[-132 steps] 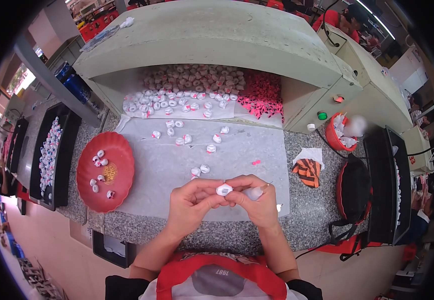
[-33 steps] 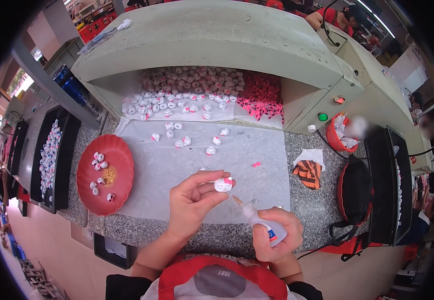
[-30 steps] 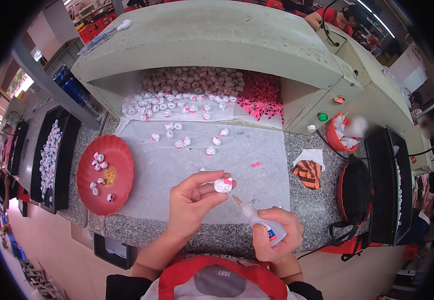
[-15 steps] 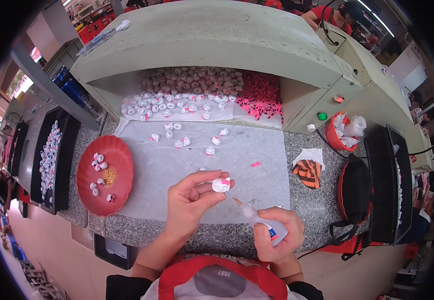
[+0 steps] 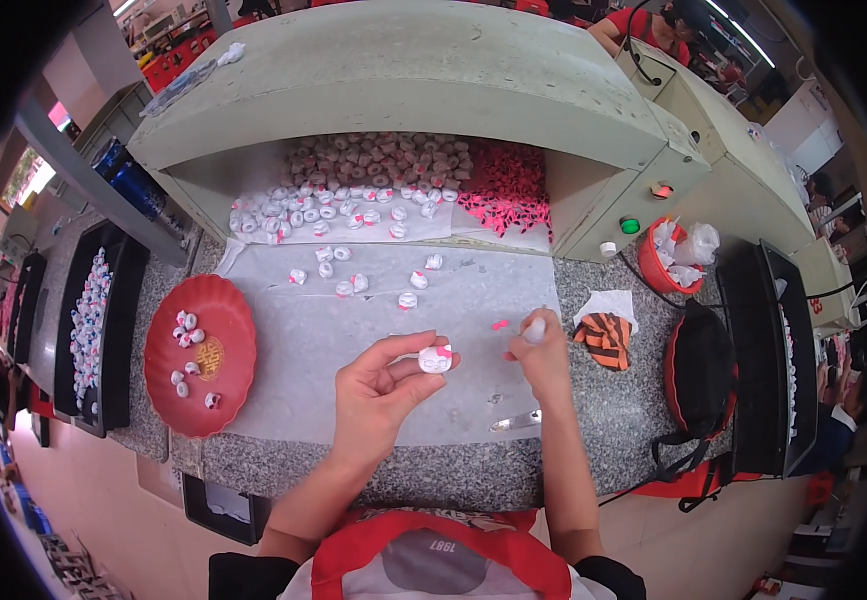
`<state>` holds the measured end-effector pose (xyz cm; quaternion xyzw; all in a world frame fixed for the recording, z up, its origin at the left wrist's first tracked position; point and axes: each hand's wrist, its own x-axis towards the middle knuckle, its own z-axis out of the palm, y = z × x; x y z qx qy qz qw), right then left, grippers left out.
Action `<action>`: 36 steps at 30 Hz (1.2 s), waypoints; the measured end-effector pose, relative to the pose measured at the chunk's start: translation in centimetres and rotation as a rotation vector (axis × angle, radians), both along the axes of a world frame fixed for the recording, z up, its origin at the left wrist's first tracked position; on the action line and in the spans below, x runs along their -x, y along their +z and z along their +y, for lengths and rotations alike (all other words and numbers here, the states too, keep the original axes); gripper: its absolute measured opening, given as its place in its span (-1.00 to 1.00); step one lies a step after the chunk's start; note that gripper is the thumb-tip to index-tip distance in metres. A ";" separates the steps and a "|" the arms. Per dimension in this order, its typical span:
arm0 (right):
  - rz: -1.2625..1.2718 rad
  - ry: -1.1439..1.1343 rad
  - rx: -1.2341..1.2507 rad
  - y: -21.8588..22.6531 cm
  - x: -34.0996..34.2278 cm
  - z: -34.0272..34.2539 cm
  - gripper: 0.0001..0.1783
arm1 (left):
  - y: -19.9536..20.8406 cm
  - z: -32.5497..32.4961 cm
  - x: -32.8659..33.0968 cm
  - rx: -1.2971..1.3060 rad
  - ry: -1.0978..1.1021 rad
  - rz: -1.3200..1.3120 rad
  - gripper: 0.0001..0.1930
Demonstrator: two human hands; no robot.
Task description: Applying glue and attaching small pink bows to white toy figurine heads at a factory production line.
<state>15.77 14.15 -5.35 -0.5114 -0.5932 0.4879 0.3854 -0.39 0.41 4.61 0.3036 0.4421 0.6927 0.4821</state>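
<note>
My left hand pinches a small white doll head between thumb and fingers, above the white sheet. The head has a pink bow at its upper right and faint face marks. To the right, my right hand is closed round a pale squeeze bottle, mostly hidden by the fingers. A loose pink bow lies on the sheet just left of that hand. Several white heads are scattered on the sheet farther off.
A metal cabinet holds piled heads and pink bows. A red plate with several heads stands left. A blade lies near the front. At right are a striped cloth, a red basket and a black bag.
My right hand has moved forward and away from the doll head with the bottle, uncovering the blade on the sheet. The left hand still holds the head in nearly the same place.
</note>
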 end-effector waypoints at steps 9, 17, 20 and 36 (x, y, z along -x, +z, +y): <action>-0.610 0.033 -0.259 2.8 2.1 -0.8 -0.82 | -1.0 0.5 0.5 0.027 0.053 0.081 -0.63; 0.268 0.345 -0.087 11.2 3.4 -6.6 -0.88 | -1.9 1.1 -0.5 -0.118 0.078 0.149 -0.65; 0.230 0.273 -0.003 11.3 3.2 -6.7 -0.88 | -1.7 0.9 -0.5 -0.153 0.057 0.173 -0.64; 0.205 0.315 -0.059 11.1 2.8 -6.9 -0.76 | -0.7 0.2 -0.8 -0.169 0.021 0.225 -0.74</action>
